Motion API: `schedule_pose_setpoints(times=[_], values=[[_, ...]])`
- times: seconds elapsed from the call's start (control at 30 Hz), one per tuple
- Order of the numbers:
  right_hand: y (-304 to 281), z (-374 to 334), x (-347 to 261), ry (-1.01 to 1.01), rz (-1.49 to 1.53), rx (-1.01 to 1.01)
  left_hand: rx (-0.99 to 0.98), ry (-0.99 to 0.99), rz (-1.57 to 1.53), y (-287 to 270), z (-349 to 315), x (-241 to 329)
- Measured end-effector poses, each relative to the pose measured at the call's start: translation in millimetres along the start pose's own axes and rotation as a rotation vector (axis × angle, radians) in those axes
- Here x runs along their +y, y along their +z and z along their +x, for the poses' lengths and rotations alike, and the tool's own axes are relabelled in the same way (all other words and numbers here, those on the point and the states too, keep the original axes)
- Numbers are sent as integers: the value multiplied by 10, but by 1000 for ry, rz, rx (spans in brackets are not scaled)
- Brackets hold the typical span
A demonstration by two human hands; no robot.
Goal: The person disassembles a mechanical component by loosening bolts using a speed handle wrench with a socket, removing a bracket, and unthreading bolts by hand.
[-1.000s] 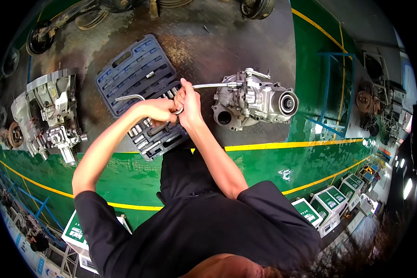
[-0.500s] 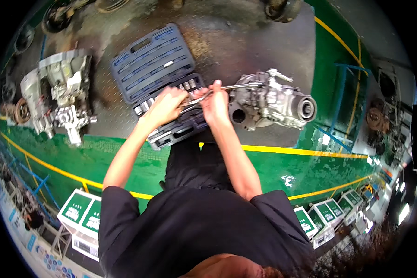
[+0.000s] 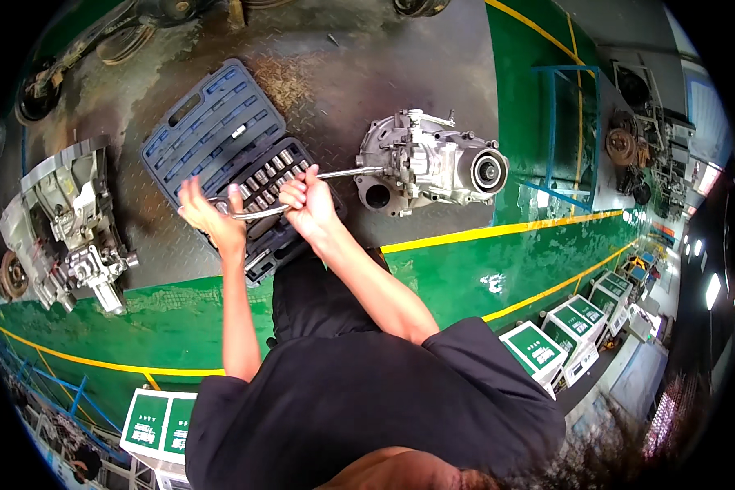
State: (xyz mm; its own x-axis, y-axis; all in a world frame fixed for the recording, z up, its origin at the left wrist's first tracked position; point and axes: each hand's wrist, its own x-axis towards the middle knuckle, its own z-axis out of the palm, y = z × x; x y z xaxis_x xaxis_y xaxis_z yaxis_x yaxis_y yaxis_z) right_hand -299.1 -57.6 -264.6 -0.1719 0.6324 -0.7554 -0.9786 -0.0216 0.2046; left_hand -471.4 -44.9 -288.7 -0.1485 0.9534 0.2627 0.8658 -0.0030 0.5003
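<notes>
My right hand (image 3: pixel 310 204) is wrapped round a bent chrome speed wrench (image 3: pixel 347 173), a crank-shaped bar. Its straight end reaches right to the front of a silver gearbox housing (image 3: pixel 429 163) on the table. Whether that tip touches the housing I cannot tell. At the crank's other end, my left hand (image 3: pixel 216 220) has its fingers spread, with the bar close to or against the palm. Below both hands lies an opened blue-grey socket case (image 3: pixel 212 114); rows of chrome sockets (image 3: pixel 261 175) sit in its near half, partly covered by my hands.
Another gearbox casing (image 3: pixel 77 220) stands at the table's left. The dark metal table (image 3: pixel 343 82) has rusty stains. Axle parts (image 3: pixel 131 41) lie along its far edge. Green floor with yellow lines surrounds it, and white-green boxes (image 3: pixel 539 347) stand behind me on both sides.
My left hand has gone from a closed grip to spread fingers. My right hand has closed round the wrench. The whole view has shifted, so the table contents sit further left.
</notes>
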Motion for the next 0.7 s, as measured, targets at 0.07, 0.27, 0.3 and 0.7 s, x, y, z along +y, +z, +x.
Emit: schedule_pose_setpoints(times=[0.07, 0.27, 0.3, 0.7], values=[[-59, 31, 75, 17, 51, 37, 145, -72, -324, 21, 4, 96], [67, -134, 251, 90, 161, 311, 283, -242, -518, -24, -315, -114], [264, -306, 356, 19, 58, 387, 289, -358, -578, -72, -379, -123], [429, -658, 188, -98, -410, 51, 351, -997, -2038, -232, 1, -214]])
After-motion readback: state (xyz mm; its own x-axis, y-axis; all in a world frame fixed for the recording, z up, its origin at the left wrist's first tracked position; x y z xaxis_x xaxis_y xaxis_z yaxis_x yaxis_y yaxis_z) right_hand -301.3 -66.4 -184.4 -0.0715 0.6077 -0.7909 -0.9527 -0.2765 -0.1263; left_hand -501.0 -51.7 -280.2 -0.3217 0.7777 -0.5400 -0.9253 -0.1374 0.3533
